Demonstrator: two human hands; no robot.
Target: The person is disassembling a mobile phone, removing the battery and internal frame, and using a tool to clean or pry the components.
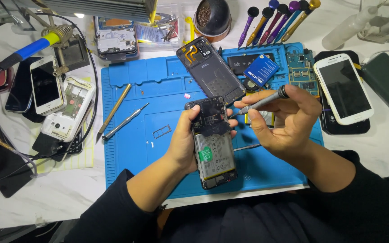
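Note:
My left hand (183, 141) grips an opened phone (212, 144) from its left side, back cover off, with the battery and dark circuit board showing. My right hand (284, 119) holds a grey precision screwdriver (264, 101). Its tip points left at the phone's upper right edge. Both hands hover above a blue work mat (136, 144). The removed dark back cover (210, 69) lies on the mat just beyond the phone.
A brass pry tool (113, 110) and a thin metal tool (124, 122) lie on the mat's left. A white phone (343, 87) sits at the right, a row of screwdrivers (278, 20) at the back, opened phones (64, 108) and a soldering iron (32, 47) at the left.

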